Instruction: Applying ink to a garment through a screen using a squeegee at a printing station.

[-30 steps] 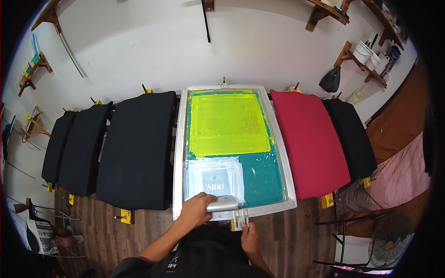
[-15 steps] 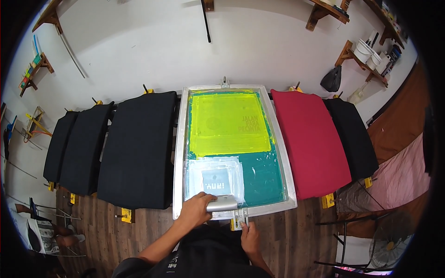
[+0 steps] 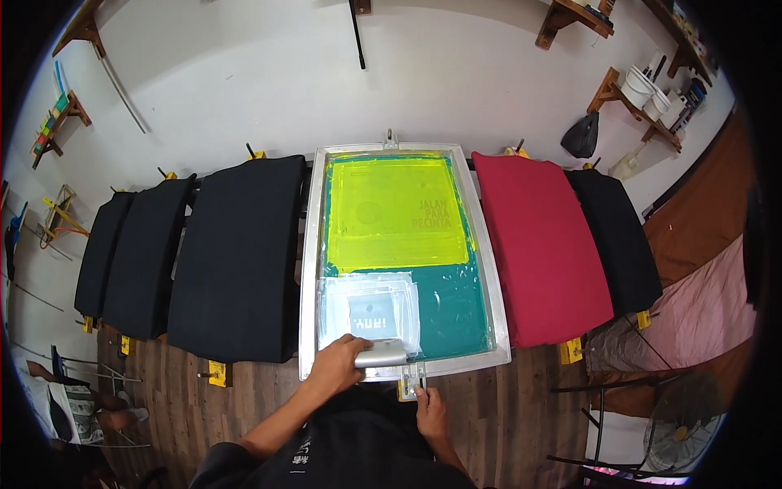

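A screen-printing frame [image 3: 498,314] with a silvery metal rim lies in front of me. Its green mesh [image 3: 456,318] carries a large patch of yellow ink [image 3: 391,187] at the far end. White ink [image 3: 407,326] surrounds a small pale stencil at the near left. My left hand [image 3: 338,363] is closed on the left end of a silver squeegee [image 3: 383,354], which lies across the near end of the frame, at the white ink. At the near rim, my right hand [image 3: 432,411] has its fingers closed against a metal bracket [image 3: 412,381]; the fingertips are partly hidden.
Black shirts [image 3: 236,257] lie stretched over boards to the left. A red shirt [image 3: 544,244] and another black one [image 3: 619,236] are at the right. Yellow supports [image 3: 217,373] stick out below. A fan [image 3: 684,420] stands at lower right; shelves [image 3: 631,106] hang on the wall.
The whole view has shifted slightly, so everything sits a little further left and up. Both hands keep their places on the squeegee and the bracket.
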{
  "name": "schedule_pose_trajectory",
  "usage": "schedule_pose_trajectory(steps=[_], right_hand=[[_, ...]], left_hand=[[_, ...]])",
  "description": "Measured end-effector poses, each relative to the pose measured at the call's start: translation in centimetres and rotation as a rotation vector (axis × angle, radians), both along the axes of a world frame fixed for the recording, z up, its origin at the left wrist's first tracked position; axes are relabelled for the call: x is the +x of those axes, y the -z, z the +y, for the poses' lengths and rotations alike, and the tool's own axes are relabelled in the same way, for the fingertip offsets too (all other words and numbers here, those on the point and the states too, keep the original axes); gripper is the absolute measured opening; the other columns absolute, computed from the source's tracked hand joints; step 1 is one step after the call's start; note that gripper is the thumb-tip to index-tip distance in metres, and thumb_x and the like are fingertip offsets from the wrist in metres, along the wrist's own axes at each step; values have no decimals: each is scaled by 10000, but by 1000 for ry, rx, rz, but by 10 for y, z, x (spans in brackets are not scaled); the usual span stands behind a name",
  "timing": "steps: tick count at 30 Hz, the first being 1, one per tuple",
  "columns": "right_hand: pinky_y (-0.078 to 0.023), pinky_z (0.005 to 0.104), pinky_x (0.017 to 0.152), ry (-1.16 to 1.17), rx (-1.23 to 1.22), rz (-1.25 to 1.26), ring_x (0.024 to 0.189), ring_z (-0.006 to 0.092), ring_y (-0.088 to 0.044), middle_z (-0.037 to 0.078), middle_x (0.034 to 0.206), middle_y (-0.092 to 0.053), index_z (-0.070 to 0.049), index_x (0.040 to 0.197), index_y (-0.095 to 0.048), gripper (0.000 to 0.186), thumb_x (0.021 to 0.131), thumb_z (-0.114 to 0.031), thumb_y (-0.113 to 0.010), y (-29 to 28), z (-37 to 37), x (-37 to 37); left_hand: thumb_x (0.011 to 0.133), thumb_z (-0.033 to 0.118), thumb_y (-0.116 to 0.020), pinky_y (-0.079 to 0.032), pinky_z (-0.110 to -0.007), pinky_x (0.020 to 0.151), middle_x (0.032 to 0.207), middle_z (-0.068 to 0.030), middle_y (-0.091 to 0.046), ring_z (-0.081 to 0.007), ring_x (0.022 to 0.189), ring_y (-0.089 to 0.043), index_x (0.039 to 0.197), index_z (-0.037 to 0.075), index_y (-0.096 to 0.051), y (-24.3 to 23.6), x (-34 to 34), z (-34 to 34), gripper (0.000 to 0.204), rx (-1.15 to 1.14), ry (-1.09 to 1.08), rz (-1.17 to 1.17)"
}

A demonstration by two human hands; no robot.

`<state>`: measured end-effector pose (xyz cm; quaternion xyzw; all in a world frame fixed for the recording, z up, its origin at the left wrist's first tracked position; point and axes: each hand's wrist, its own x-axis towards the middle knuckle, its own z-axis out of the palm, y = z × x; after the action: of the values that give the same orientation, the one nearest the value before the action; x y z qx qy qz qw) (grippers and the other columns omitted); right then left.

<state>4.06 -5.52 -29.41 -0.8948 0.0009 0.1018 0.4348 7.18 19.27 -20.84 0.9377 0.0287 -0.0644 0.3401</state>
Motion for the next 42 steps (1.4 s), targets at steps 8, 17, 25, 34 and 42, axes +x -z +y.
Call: schedule_pose_trajectory(steps=[8, 17, 25, 34, 42], right_hand=[[-492, 458, 661, -349, -118, 233, 761, 380, -641, 213, 844, -652, 16, 920, -624, 340, 930, -323, -641, -93, -12, 54], [-466, 431, 909, -930, -403, -541, 1064, 367, -544, 163, 1111, -565, -30, 1171, -589, 474, 749, -155, -765, -109, 78, 117], [-508, 467, 829, -919, -246, -118, 953, 382, -602, 177, 975, -642, -25, 1007, -671, 270, 749, 12, -600, -89, 85, 126], [-505, 449, 858, -798, -240, -167, 995, 385, -589, 183, 1041, -635, -26, 1081, -652, 361, 743, 68, -567, -99, 120, 161], [-529, 425, 878, -799, -235, -255, 1165, 373, -500, 174, 1221, -539, -18, 1134, -602, 433, 714, 84, -601, -75, 96, 115]], left_hand=[[645, 20, -713, -543, -433, 830, 1000, -159, -641, -377, 930, -646, 1109, 64, -675, 2, 6, 3, 468, -31, -14, 34], [682, -47, -668, -534, -451, 817, 1013, -175, -654, -393, 924, -646, 1104, 60, -678, -3, 12, 2, 435, -59, -60, 86], [706, -39, -659, -537, -461, 790, 985, -191, -660, -405, 887, -651, 1066, 35, -678, -11, 9, 2, 368, -112, -55, 78], [683, -123, -601, -532, -447, 819, 1006, -204, -664, -413, 922, -637, 1060, 11, -674, -7, 49, 26, 406, -141, -135, -120], [652, -132, -629, -530, -446, 909, 1317, -194, -531, -412, 1142, -574, 1240, 36, -553, 12, 1, 7, 616, -85, -71, -54]])
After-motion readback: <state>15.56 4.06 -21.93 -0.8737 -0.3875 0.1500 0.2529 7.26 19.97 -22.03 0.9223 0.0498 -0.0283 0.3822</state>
